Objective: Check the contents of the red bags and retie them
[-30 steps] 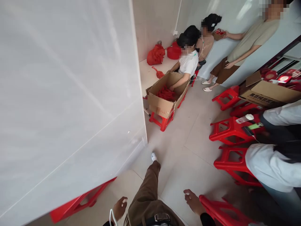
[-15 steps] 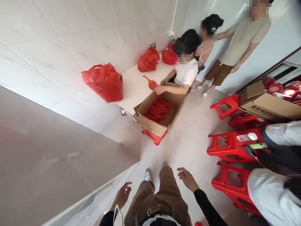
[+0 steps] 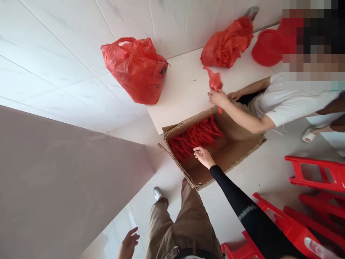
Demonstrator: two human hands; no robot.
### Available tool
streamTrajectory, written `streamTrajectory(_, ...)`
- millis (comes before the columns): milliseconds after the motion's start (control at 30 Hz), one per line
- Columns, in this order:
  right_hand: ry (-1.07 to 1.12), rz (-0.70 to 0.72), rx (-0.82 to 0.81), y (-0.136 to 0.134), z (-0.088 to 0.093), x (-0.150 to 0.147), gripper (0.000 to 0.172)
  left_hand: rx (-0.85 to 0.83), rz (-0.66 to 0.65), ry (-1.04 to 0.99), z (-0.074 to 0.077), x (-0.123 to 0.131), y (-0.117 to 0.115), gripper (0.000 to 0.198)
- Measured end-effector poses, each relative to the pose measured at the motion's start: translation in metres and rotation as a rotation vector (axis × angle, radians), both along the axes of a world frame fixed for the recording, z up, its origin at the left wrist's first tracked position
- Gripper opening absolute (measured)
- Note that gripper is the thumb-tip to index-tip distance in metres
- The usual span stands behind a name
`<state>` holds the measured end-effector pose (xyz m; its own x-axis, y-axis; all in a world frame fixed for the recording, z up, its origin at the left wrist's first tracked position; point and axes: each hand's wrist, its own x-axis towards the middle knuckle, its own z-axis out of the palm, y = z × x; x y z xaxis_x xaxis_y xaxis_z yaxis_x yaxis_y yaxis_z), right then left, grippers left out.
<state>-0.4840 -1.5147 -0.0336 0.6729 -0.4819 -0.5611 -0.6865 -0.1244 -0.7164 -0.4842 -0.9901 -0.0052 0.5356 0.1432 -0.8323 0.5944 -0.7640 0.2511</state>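
Over the open cardboard box my right hand reaches in, fingers loosely bent and apart, with nothing in them. Just beyond it a heap of red plastic bags, looking twisted or knotted, lies against the far left side of the box. I cannot tell whether my fingertips touch the heap. My left hand hangs low beside my left leg, fingers apart and empty; part of it is cut off by the frame's lower edge.
A seated co-worker's hand holds a small red bag above the box's far edge. The white table bears large red bags and a red basin. Red stools stand at right; a grey panel juts in at left.
I have come closer to the box, and my right arm has stretched forward over it. My left hand has dropped lower in view. The co-worker has lifted the small red bag from the table.
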Motion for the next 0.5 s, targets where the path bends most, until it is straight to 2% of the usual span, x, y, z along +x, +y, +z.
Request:
streamTrajectory(100,0.169,0.198,-0.024,-0.02,-0.047,0.045,0.032,-0.054,0.126,-0.035,0.01,-0.039,-0.051,0.048)
streamTrajectory(233,0.317,0.457,-0.044,-0.004,-0.1,0.076,0.033,-0.106,0.247,-0.077,0.025,-0.073,-0.116,0.064)
streamTrajectory(367,0.385,0.648,-0.069,0.029,-0.136,0.093,0.033,-0.126,0.32,-0.099,0.042,-0.08,-0.17,0.068)
streamTrajectory(500,0.422,0.773,-0.131,0.043,-0.157,0.104,0.036,-0.188,0.365,-0.124,0.056,-0.067,-0.219,0.061)
